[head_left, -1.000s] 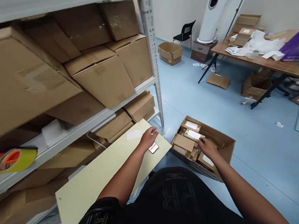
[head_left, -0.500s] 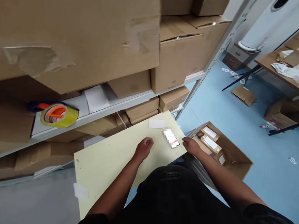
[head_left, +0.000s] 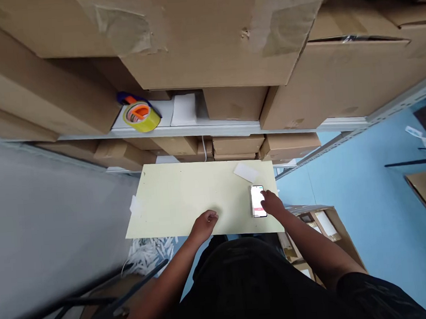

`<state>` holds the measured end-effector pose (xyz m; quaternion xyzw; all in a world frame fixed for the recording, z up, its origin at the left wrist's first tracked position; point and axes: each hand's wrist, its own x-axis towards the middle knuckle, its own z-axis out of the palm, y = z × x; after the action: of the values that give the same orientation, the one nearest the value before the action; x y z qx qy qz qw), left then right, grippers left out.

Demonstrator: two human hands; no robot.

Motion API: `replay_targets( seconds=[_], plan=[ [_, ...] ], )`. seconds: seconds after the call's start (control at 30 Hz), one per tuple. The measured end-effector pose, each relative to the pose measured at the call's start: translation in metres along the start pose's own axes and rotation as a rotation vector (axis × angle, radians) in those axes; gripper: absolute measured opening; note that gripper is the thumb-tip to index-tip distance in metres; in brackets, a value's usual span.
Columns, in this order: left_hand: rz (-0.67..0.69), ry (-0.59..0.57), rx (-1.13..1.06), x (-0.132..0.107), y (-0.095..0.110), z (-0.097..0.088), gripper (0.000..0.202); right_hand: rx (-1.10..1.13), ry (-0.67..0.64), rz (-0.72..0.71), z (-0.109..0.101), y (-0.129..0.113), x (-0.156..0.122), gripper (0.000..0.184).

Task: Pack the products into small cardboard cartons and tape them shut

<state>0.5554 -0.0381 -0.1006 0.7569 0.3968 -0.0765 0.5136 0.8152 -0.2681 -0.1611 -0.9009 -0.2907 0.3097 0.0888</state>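
Phone [head_left: 258, 204] lies on the table [head_left: 186, 195], right of the frame's centre. The right hand [head_left: 272, 204] has come from the carton [head_left: 344, 235] to the phone, finger extended, grasping nothing, so work apparently centres there; the left hand [head_left: 203, 226] curls loosely, contents hidden.

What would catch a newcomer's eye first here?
The bright phone on the right part of the pale table, with the right hand at its right edge. Then the yellow tape roll on the shelf beyond, left of centre, below big cartons.
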Motion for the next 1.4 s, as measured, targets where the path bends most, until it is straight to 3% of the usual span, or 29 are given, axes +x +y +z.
replay_targets(
  seconds=[0.13, 0.27, 0.47, 0.57, 0.67, 0.8, 0.93, 1.1, 1.23, 1.4],
  plan=[
    [-0.056, 0.077, -0.031, -0.031, -0.004, 0.019, 0.027, 0.036, 0.025, -0.086, -0.01, 0.005, -0.008, 0.053],
    [-0.055, 0.138, -0.061, -0.064, -0.006, 0.026, 0.026, 0.091, -0.056, -0.209, -0.006, -0.006, -0.031, 0.043],
    [-0.106, 0.295, -0.123, -0.119, -0.031, 0.014, 0.026, 0.097, -0.224, -0.442, 0.015, -0.064, -0.065, 0.034],
    [-0.109, 0.38, -0.179, -0.151, -0.053, 0.004, 0.025, 0.134, -0.213, -0.514, 0.024, -0.098, -0.071, 0.035],
    [-0.079, 0.493, -0.264, -0.188, -0.083, -0.01, 0.025, 0.171, -0.147, -0.555, 0.034, -0.132, -0.073, 0.038],
    [-0.074, 0.671, -0.37, -0.251, -0.141, -0.033, 0.025, 0.184, -0.096, -0.54, 0.059, -0.186, -0.086, 0.043],
    [-0.082, 0.789, -0.409, -0.324, -0.209, -0.056, 0.021, 0.193, -0.093, -0.556, 0.102, -0.255, -0.12, 0.05],
    [-0.172, 0.904, -0.522, -0.405, -0.285, -0.076, 0.023, 0.173, -0.164, -0.704, 0.167, -0.351, -0.178, 0.051],
    [-0.229, 0.97, -0.631, -0.447, -0.328, -0.086, 0.026, 0.097, -0.252, -0.843, 0.207, -0.418, -0.211, 0.052],
    [-0.327, 1.092, -0.64, -0.475, -0.36, -0.096, 0.022, 0.031, -0.373, -0.949, 0.248, -0.486, -0.223, 0.05]
  ],
)
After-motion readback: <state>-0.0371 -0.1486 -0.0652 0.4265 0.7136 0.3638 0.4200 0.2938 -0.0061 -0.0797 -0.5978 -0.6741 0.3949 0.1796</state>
